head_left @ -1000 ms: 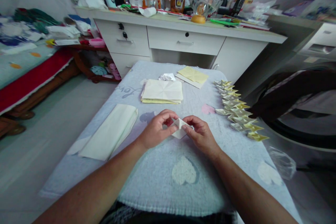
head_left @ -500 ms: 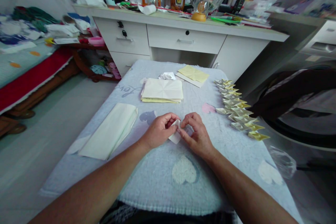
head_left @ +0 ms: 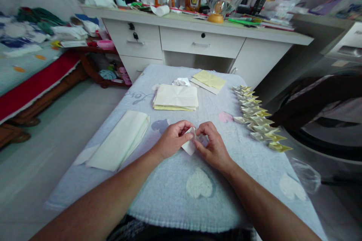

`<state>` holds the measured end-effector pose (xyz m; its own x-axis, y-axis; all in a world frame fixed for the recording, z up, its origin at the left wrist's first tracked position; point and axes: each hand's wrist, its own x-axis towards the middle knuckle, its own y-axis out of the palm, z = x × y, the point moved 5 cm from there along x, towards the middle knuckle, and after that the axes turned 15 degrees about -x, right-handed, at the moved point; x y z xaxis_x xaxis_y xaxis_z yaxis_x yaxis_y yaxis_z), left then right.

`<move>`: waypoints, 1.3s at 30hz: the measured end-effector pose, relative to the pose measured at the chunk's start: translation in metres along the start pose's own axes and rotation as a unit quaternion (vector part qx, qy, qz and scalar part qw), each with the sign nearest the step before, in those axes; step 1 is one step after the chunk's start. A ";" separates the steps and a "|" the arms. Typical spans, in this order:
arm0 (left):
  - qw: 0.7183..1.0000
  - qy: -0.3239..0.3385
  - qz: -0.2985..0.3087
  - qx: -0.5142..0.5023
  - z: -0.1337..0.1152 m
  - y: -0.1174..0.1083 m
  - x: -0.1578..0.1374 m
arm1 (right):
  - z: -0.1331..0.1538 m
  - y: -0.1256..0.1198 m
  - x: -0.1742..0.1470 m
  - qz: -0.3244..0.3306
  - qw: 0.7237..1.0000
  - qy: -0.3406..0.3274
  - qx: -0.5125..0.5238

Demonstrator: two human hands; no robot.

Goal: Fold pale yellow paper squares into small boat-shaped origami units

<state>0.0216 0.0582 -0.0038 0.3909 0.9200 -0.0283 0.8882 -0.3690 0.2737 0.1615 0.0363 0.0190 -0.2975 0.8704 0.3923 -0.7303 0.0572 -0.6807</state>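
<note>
A small folded piece of white paper (head_left: 189, 147) is between my two hands, just above the cloth-covered table. My left hand (head_left: 175, 140) pinches its left side, thumb on the near face. My right hand (head_left: 211, 144) has thumb and fingertips closed at the paper's right edge; the exact grip there is partly hidden. Beyond my hands lies a stack of creased white and yellow paper sheets (head_left: 177, 96). Several folded paper boats (head_left: 258, 119) stand in a row along the table's right side.
Folded long white paper (head_left: 120, 139) lies to the left on the blue cloth (head_left: 158, 196). Crumpled white paper (head_left: 181, 81) and yellow and white sheets (head_left: 209, 79) lie at the back. A cluttered desk (head_left: 203, 26) stands behind, a washing machine (head_left: 345, 52) at right.
The view has shifted slightly. Both hands stay in nearly the same place, with small finger movements at the folded paper's upper edge.
</note>
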 end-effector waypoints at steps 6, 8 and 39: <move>0.999 0.013 -0.016 0.041 -0.001 -0.002 0.001 | 0.000 0.001 0.000 0.003 1.000 0.009 0.003; 0.998 0.020 -0.026 0.062 -0.002 -0.004 0.001 | -0.001 0.001 0.000 -0.001 1.000 0.017 0.018; 0.971 0.095 -0.028 0.219 -0.017 -0.001 -0.004 | 0.000 0.006 -0.001 0.027 0.996 0.028 0.079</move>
<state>0.0153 0.0572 0.0125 0.3243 0.9326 0.1581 0.9406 -0.3002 -0.1584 0.1573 0.0362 0.0143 -0.3072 0.8965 0.3194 -0.8031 -0.0641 -0.5924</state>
